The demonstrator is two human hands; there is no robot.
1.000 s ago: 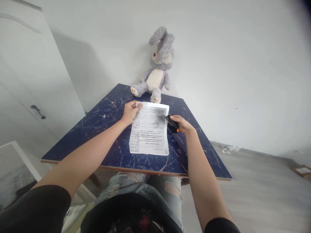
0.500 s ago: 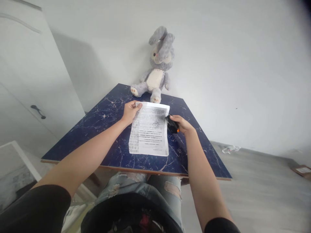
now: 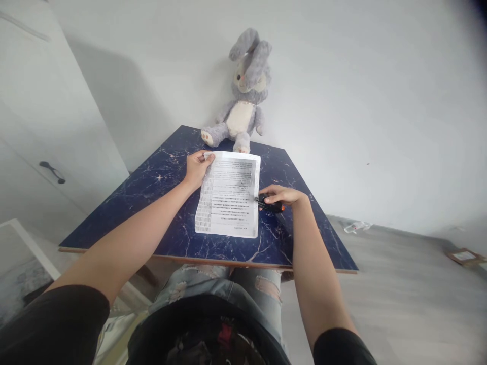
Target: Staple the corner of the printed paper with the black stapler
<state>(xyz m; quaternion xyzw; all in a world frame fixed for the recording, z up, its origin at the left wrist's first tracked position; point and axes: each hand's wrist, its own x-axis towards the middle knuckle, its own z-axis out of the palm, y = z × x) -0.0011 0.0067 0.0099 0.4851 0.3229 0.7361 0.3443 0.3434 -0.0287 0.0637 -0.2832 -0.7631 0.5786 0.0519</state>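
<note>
Leftmost, a pale cabinet [image 3: 53,116] with a dark handle stands beside the bench [image 3: 129,218], whose marbled blue top narrows toward the far side. The near left corner of the bench juts out past the left forearm, which reaches forward and inward across the near edge at a long slant. At its end the left hand [image 3: 197,170] has its grip pressed together, thumb above, pinching the top left corner of a printed sheet [image 3: 230,195]. The sheet is over the middle of the bench, its lower edge short of the near edge; a strip of blue top lies between. Beyond its top edge sits a plush rabbit [image 3: 240,119], feet just past the paper, which narrows the room on the far side. At the sheet's right edge is the nose of a black stapler [image 3: 272,206], pointing left. The right hand [image 3: 283,194] wraps it from above, grip closed round the body, wrist bent inward and forearm rising steeply from below. Between that wrist and the bench's slanting right edge runs a narrow blue band, with grey floor [image 3: 384,294] beyond.
</note>
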